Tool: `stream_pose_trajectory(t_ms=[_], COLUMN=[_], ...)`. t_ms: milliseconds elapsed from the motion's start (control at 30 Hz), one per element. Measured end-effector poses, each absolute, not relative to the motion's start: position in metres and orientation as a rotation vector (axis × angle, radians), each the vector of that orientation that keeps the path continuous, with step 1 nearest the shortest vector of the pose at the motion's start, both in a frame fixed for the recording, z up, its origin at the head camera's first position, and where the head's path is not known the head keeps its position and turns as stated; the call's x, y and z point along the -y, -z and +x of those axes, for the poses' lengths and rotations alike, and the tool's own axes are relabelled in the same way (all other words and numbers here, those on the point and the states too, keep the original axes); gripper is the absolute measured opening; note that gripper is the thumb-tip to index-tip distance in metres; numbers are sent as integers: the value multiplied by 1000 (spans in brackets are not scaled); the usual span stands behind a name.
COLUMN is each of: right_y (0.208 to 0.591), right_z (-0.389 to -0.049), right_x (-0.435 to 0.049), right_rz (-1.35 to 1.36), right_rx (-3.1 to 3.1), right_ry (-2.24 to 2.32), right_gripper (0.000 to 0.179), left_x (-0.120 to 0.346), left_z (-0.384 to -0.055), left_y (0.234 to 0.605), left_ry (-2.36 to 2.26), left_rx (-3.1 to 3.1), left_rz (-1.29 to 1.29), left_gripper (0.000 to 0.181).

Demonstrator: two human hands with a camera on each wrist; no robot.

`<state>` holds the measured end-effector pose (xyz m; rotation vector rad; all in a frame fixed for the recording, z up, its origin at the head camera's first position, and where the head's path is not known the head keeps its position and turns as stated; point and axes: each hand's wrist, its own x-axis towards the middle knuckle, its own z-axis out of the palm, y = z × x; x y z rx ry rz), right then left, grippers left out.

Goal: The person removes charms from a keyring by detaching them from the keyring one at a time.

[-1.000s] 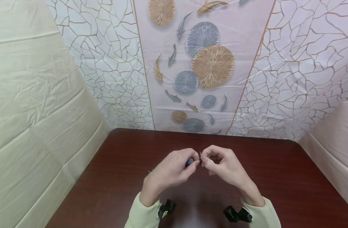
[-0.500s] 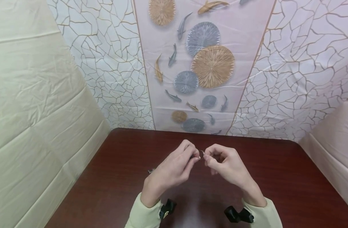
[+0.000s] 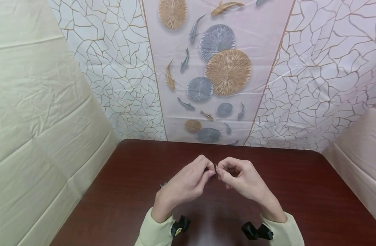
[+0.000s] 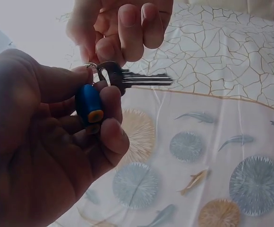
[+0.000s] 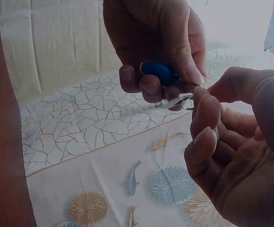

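Just above the table, my left hand (image 3: 188,179) pinches a metal key ring (image 3: 216,168) between thumb and fingertips. A blue keychain charm (image 4: 88,101) with orange ends hangs inside the curl of those fingers, hidden in the head view. My right hand (image 3: 244,179) meets it from the other side, its thumb and forefinger pinching the ring area; the exact contact is covered by fingertips. In the left wrist view, dark keys (image 4: 144,79) stick out from the ring between both hands. The right wrist view shows a key (image 5: 163,104) as a blurred, shiny blade.
Below the hands lies a dark red-brown table (image 3: 132,218). A small grey item (image 3: 162,185) shows past the left wrist, too small to identify. Patterned cloth (image 3: 206,112) hangs behind the table, with plain pale cloth (image 3: 52,136) at the left side.
Half a second ago the hands drew slightly apart, with the ring plain between them; now they are closer again. The blue charm, visible at first in the head view, is hidden by the left fingers.
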<state>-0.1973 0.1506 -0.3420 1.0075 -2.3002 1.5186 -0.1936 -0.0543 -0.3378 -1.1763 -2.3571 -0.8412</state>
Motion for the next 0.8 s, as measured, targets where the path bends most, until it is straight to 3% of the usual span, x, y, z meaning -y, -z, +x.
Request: stream_pose_trajectory(t_ms=[800], right_y=[335], right_z=[-192], right_x=[-156], right_rz=[1031], right_rx=[2309], right_ry=[-1505], right_gripper=[12], left_x=[46], left_z=[-192], left_y=[335], left_ry=[912], left_rx=[2292], left_rz=[-1141], left_gripper=[4])
